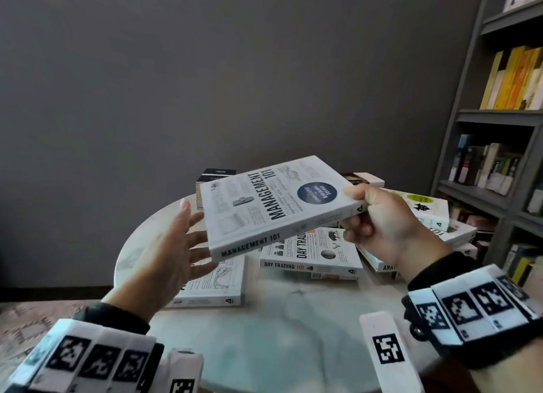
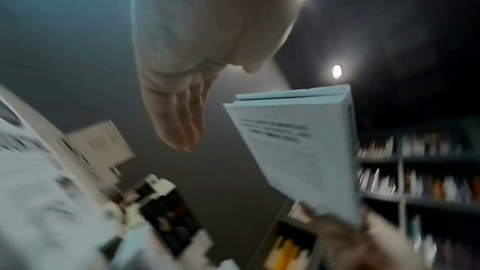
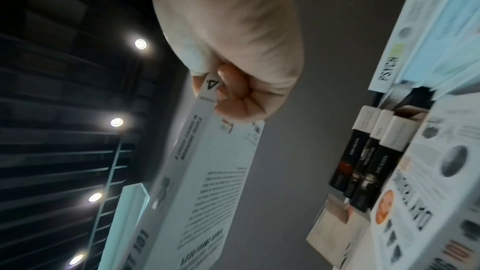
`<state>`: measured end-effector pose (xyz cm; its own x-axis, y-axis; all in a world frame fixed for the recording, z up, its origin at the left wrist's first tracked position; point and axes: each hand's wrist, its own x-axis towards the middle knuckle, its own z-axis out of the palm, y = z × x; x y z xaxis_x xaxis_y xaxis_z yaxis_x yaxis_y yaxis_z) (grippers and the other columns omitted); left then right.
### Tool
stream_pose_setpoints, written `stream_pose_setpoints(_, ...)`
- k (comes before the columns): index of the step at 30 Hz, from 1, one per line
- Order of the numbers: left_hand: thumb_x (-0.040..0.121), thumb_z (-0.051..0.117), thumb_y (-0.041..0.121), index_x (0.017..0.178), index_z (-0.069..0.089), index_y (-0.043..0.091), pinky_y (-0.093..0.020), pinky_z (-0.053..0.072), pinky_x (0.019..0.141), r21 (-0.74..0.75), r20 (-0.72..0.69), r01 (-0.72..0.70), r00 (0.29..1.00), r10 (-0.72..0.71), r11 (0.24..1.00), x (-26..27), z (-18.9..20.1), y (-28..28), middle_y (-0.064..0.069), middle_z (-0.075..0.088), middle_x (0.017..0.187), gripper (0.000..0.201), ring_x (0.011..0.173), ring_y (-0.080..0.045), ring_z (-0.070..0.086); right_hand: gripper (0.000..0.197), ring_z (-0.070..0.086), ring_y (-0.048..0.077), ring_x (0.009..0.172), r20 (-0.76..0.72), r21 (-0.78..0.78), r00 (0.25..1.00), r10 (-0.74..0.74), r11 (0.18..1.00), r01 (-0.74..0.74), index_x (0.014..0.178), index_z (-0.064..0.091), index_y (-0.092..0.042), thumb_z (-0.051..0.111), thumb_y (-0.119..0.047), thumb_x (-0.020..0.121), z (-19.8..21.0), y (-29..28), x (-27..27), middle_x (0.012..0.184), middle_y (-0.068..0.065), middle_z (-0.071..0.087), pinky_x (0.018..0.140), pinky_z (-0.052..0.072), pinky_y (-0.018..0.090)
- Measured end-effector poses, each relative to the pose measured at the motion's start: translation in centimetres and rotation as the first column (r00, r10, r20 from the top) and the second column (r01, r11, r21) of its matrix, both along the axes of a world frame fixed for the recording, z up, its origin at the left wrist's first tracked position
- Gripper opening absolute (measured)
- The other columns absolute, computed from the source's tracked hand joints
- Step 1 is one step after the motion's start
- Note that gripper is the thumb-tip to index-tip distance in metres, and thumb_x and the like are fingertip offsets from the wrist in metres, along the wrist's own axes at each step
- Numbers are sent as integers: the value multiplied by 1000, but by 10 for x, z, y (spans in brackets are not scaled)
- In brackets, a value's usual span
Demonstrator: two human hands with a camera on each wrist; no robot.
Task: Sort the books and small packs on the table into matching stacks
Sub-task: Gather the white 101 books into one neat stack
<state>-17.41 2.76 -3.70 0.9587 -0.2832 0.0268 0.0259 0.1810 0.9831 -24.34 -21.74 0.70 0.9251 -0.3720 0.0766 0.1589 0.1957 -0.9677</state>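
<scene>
We see a smooth, faintly glossy marbled stone surface [image 1: 279,328]; above it the book [image 1: 279,204] has a matt white paper cover, and beside the surface, dark matt-painted shelves [image 1: 499,116].

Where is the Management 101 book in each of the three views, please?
Head: the Management 101 book is at the centre, tilted above the table, gripped at its near right corner by the right hand.
Left wrist: right of centre, its back cover showing, the open left hand beside it.
Right wrist: lower centre, hanging from the fingers.
Shared landmark: the "A" logo at the spine's end, seen in the head and right wrist views.
</scene>
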Motion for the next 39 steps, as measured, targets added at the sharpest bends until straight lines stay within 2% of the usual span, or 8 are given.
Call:
stream_pose_setpoints(6,94,42,19,110,60,5,-31,56,46,-239,-39,110,992,-123,965,-13,29,2,-14,73,93,28,67,-22,71,54,29,11,35,-78,-256,976,205,942,-218,42,59,-14,45,-17,94,23,17,5,44,4,39,39,38,21)
stream_pose_setpoints(9,96,40,19,108,59,5,-33,56,48,-229,-50,48,997,-61,972,-6,33,18,-14,72,95,27,69,-23,71,36,37,10,43,-239,-376,941,240,870,-317,74,70,-9,44,-22,97,37,19,12,52,2,48,45,42,22)
stream_pose_setpoints(12,96,40,26,113,58,8,-38,57,61,-174,-52,8,999,-17,985,6,32,40,-12,73,98,30,73,-24,71,28,46,11,52,-298,-432,946,127,866,-253,104,63,-7,46,-27,96,49,12,27,66,4,56,51,46,23)
stream_pose_setpoints(18,100,36,24,103,56,12,-37,54,42,-71,-153,-143,980,131,987,33,6,76,-10,73,76,24,60,-23,71,23,48,13,63,-416,-484,896,-156,872,-73,79,56,-17,46,-32,93,41,-13,58,71,1,52,66,40,28)
stream_pose_setpoints(28,96,51,21,104,58,6,-47,57,71,315,-145,-344,903,403,885,71,-50,95,-18,69,90,19,64,-27,69,12,37,15,62,-575,-621,742,-345,774,-121,101,50,-9,43,-17,96,-9,-26,60,76,5,45,63,37,26)
stream_pose_setpoints(31,88,63,20,101,60,-1,-45,56,78,625,5,-338,903,430,704,74,-55,92,-18,70,87,24,75,-31,68,23,55,25,91,-599,-700,704,-383,677,-227,113,51,-7,47,-21,96,-22,-25,63,111,9,53,85,45,37)
stream_pose_setpoints(33,85,67,23,101,61,-4,-43,54,78,739,40,-280,926,376,612,75,-60,91,-21,68,93,33,86,-36,66,16,55,25,100,-614,-726,680,-400,624,-289,104,51,-7,48,-20,96,-28,-22,65,104,8,51,83,44,33)
stream_pose_setpoints(39,67,76,43,138,38,14,-50,48,94,794,64,-249,941,331,554,80,-61,91,-23,50,129,85,106,-38,57,41,45,26,127,-640,-764,609,-470,474,-438,137,42,-3,40,-24,101,-43,-20,62,141,14,45,99,37,29)
